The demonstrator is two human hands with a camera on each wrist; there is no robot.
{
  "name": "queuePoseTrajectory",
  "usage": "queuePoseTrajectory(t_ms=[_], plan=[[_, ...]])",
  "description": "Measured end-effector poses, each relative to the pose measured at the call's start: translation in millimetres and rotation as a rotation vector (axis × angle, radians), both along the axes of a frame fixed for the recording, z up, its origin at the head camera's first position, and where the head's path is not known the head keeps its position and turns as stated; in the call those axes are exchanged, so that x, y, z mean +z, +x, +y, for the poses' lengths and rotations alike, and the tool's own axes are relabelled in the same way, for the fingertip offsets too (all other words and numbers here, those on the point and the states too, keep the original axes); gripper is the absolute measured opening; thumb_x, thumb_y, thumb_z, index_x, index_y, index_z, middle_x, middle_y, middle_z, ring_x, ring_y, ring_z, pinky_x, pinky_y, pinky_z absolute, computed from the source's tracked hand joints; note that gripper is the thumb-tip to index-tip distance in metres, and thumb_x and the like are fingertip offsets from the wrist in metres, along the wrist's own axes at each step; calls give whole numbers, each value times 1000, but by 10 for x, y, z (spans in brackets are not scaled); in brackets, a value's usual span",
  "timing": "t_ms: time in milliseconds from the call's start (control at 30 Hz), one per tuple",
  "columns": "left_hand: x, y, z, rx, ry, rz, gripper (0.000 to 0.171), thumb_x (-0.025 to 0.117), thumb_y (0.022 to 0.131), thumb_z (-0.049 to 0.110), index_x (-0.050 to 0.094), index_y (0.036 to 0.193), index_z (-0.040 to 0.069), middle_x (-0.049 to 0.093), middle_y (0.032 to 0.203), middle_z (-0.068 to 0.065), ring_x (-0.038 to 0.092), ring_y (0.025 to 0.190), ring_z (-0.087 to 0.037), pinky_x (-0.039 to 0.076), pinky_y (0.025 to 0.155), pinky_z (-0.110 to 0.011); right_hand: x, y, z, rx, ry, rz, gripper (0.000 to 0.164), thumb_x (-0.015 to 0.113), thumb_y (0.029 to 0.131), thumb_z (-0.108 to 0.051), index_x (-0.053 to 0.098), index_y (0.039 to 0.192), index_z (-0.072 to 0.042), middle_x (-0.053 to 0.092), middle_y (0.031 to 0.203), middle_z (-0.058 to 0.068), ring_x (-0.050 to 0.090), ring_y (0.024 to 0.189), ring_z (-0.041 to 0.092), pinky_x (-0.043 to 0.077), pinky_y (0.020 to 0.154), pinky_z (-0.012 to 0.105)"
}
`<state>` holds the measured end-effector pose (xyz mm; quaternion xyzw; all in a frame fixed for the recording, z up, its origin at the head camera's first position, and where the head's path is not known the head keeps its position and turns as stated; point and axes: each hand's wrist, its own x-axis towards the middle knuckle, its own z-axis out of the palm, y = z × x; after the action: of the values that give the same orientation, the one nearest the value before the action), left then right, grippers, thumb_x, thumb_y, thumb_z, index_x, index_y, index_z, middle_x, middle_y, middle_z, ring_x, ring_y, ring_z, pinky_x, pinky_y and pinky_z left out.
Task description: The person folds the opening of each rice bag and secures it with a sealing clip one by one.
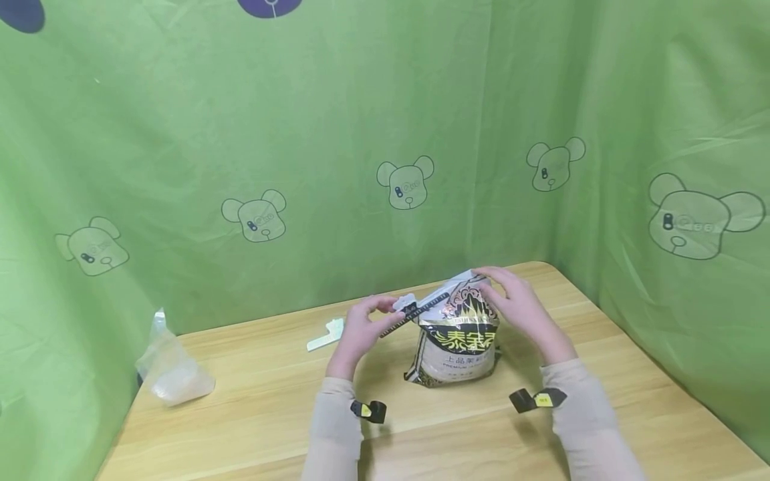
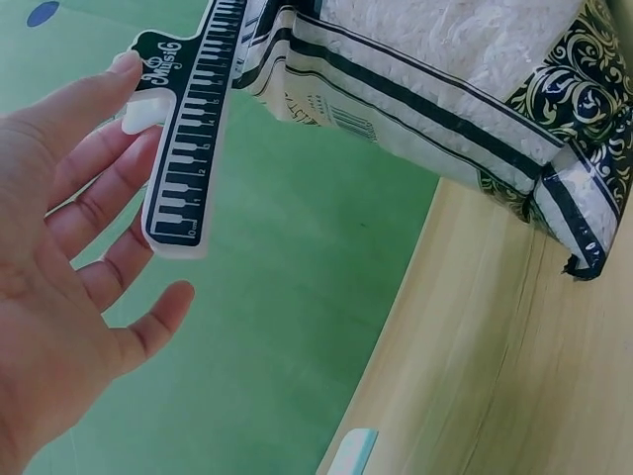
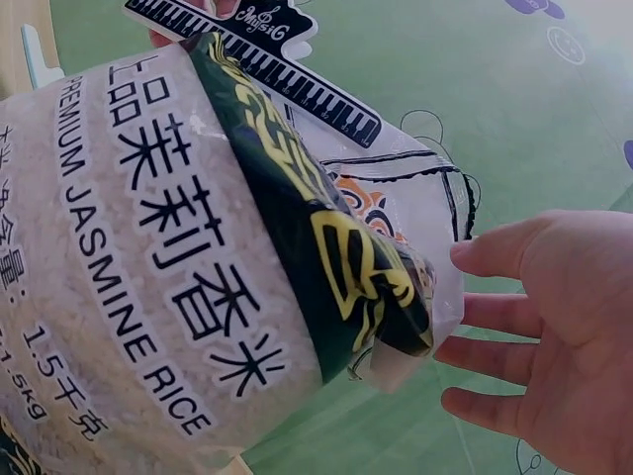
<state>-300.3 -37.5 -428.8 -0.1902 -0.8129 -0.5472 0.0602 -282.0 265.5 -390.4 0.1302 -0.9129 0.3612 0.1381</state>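
A clear-fronted rice bag [image 1: 460, 347] stands upright on the table, its top folded and leaning. Across the bag's upper left side lies a black-and-white piano-key clip [image 1: 421, 312], lettered on its handle. My left hand [image 1: 363, 327] pinches that handle, with the thumb in front and fingers behind; the remaining fingers spread below in the left wrist view. At the bag's upper right corner is my right hand [image 1: 520, 304]. Its fairly straight fingers [image 3: 499, 361] and thumb touch the edge of the wrapper in the right wrist view.
Behind my left hand a pale green clip-like piece [image 1: 325, 336] lies on the wooden table [image 1: 259, 401]. A translucent plastic bag [image 1: 174, 374] with whitish contents sits near the left edge. Green curtains [image 1: 337, 133] printed with bear heads hang behind and beside the table.
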Motion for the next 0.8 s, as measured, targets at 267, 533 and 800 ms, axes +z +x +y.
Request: queuePoseTrajectory(t_ms=[267, 533, 800], plan=[[10, 17, 25, 30, -14, 83, 30, 78, 81, 30, 72, 108, 17, 71, 96, 1, 63, 100, -17, 47, 96, -41, -25, -22, -12, -22, -8, 25, 35, 50, 101, -20, 54, 132, -5, 50, 141, 25, 43, 132, 45, 29, 110, 67], [13, 14, 61, 50, -52, 215, 28, 76, 83, 30, 72, 105, 14, 72, 93, -1, 64, 97, -17, 44, 105, -44, -46, -28, -10, -40, -13, 39, 33, 50, 101, -20, 56, 130, -5, 52, 138, 25, 45, 130, 46, 30, 108, 67], [8, 20, 130, 65, -42, 323, 26, 75, 84, 29, 72, 103, 12, 72, 92, -3, 62, 93, -19, 49, 92, -40, -34, -26, -17, -40, -12, 44, 33, 50, 102, -21, 57, 129, -5, 54, 137, 25, 46, 129, 45, 31, 108, 67]])
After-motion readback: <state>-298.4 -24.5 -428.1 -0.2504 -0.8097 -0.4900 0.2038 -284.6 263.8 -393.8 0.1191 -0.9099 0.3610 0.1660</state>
